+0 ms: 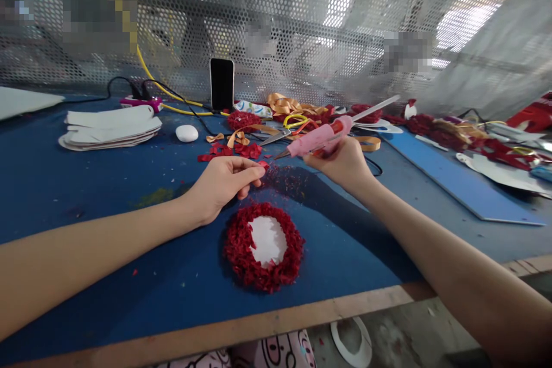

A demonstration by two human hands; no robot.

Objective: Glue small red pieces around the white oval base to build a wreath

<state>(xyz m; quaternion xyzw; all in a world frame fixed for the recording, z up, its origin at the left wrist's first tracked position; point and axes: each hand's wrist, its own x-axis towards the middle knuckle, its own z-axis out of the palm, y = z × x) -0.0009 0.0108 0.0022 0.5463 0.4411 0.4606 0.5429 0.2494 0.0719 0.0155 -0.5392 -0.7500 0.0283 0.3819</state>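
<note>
Between the thumb and fingers of my left hand [230, 181] is a small piece of red ribbon [264, 165]. My right hand [342, 162] is wrapped round a pink hot glue gun [319, 137], with a pale glue stick [376, 108] poking out of its back. The gun's nozzle points left, close to the red piece; whether they touch I cannot tell. Below both hands a round white disc [268, 240] lies flat, bordered by a thick ring of ruffled dark red material [239, 264]. Loose red ribbon pieces [248, 150] lie just beyond my left hand.
Scissors [276, 137] and tan ribbon [287, 104] lie behind the glue gun. A phone [222, 85] leans against the perforated metal screen. White cut-outs [110, 129] are stacked at left, near a white rounded object [187, 133]. A blue board [457, 175] lies right. The wooden table edge [302, 319] is nearest me.
</note>
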